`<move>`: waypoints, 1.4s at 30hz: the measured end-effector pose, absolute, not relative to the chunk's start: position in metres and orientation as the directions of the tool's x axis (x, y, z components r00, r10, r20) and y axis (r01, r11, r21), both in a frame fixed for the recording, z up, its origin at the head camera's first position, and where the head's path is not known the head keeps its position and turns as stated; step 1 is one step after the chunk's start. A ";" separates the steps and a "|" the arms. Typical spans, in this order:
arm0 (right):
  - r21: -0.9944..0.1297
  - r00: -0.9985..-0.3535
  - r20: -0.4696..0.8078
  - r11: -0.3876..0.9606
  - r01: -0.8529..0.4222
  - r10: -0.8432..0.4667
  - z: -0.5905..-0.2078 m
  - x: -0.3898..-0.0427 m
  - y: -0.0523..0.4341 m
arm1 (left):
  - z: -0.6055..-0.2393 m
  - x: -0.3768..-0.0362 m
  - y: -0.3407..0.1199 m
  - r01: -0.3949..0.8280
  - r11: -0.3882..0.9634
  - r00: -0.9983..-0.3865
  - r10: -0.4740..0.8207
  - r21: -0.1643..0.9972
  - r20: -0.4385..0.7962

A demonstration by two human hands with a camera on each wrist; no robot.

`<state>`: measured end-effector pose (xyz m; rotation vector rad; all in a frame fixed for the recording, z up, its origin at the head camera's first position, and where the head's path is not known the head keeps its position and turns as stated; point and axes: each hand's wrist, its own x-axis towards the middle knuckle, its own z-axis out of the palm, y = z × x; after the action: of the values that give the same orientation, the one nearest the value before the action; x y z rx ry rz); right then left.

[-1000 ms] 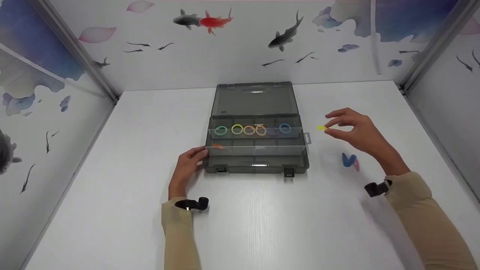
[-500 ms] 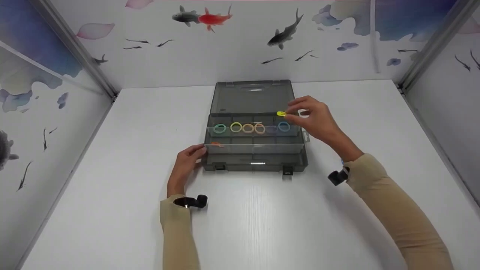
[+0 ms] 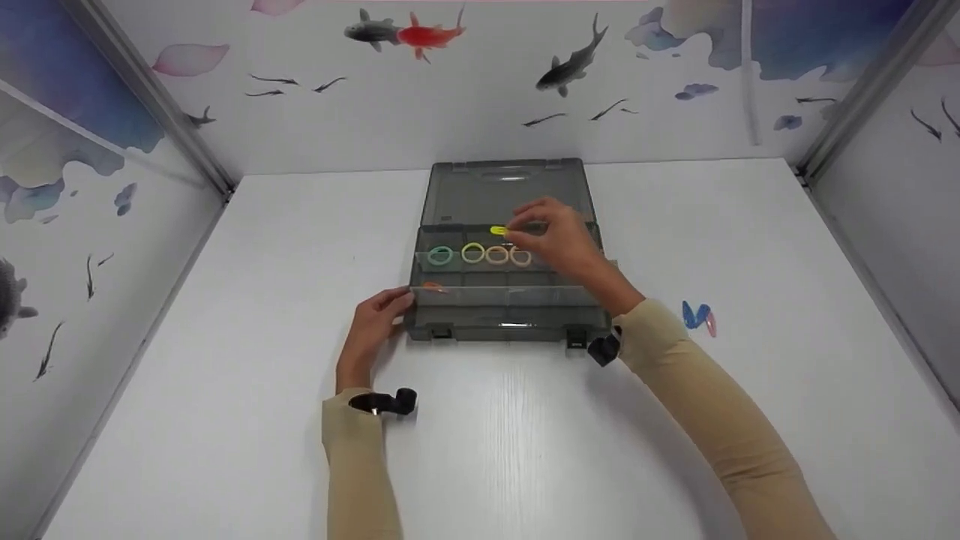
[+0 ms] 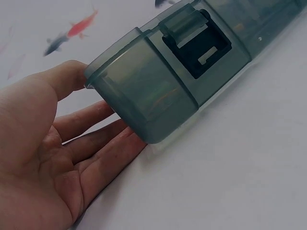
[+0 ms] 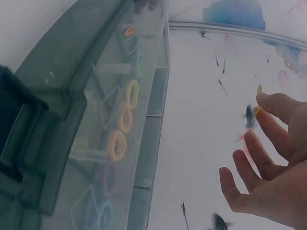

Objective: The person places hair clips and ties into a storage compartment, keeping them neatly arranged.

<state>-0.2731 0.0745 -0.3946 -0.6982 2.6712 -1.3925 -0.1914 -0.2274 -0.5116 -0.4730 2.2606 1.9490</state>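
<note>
One yellow clip (image 3: 498, 230) pinched in right hand (image 3: 559, 240), above open organizer box (image 3: 510, 319)

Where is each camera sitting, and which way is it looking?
Head: sits up high on the person, looks forward and down at the white table, the open grey box, both hands and both sleeves.
Left wrist: sits by the left hand, looks along its palm at the box's corner.
Right wrist: sits by the right hand, looks past its fingers at the coloured rings in the box.
Shared: head and right wrist both show the small yellow piece pinched by the right hand.
</note>
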 end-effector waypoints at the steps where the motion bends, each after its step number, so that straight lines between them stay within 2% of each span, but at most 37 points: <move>1: -0.789 -0.898 0.155 0.496 -0.363 -0.412 -0.397 -0.273 0.070 | -0.512 -0.191 -0.227 -0.312 0.116 -0.944 -0.154 0.943 -0.293; 11: -0.808 -0.898 0.050 0.511 -0.293 -0.437 -0.427 -0.277 0.034 | -0.508 -0.190 -0.226 -0.299 0.082 -0.945 -0.165 0.951 -0.283; 20: -0.689 -0.917 0.062 0.647 -0.325 -0.395 -0.434 -0.279 0.014 | -0.507 -0.192 -0.227 -0.309 0.104 -0.944 -0.157 0.945 -0.292; 34: -0.625 -0.892 0.010 0.694 -0.358 -0.451 -0.447 -0.283 0.001 | -0.506 -0.188 -0.226 -0.311 0.098 -0.943 -0.156 0.945 -0.294; 42: -0.529 -0.906 -0.020 0.773 -0.349 -0.422 -0.454 -0.282 -0.007 | -0.508 -0.191 -0.225 -0.314 0.099 -0.942 -0.160 0.944 -0.296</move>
<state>-0.2817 -0.0070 -0.4536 -0.6178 2.8276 -0.8035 -0.1906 -0.2253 -0.5084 -0.4853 2.2376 1.9743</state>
